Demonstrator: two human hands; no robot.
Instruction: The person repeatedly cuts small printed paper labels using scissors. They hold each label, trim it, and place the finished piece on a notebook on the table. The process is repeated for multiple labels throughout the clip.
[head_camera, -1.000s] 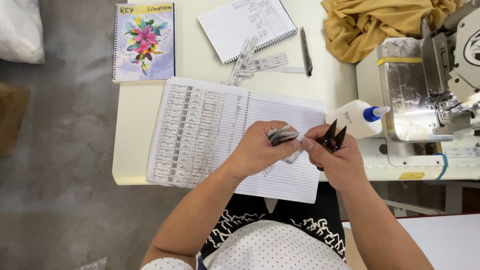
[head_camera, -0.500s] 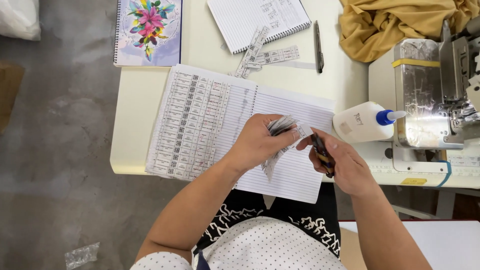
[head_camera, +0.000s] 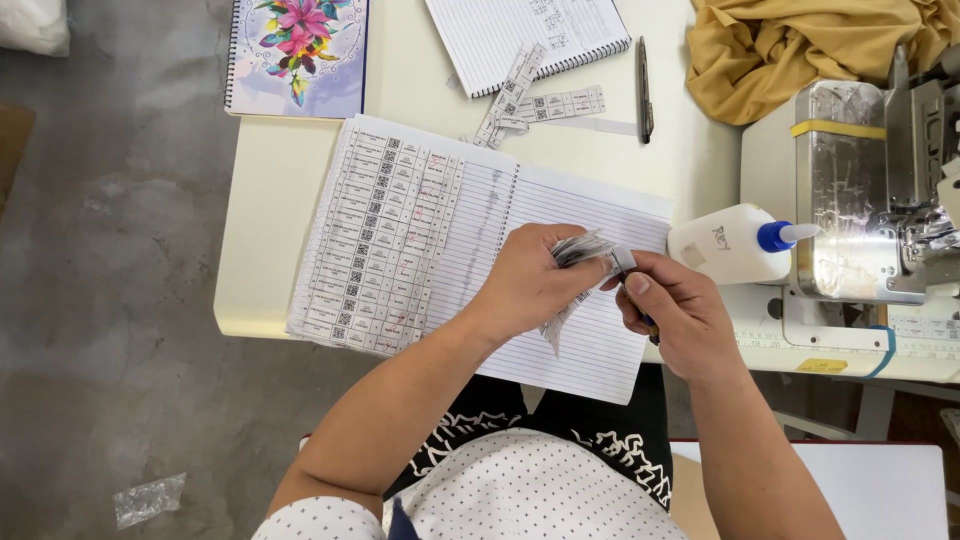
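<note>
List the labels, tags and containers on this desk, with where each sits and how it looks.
Small paper tags: a grey-white bunch pinched between both hands.
Tag strips: loose above the open notebook, white with dark code squares.
Glue bottle: lying right of the hands, white, blue cap.

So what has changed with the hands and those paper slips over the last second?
The right hand turned its small dark snips, whose tips pointed up a second ago, down into the palm, and its thumb and fingers now pinch the bunch of printed paper slips. The left hand still grips that bunch over the open lined spiral notebook. The white glue bottle stayed put.
</note>
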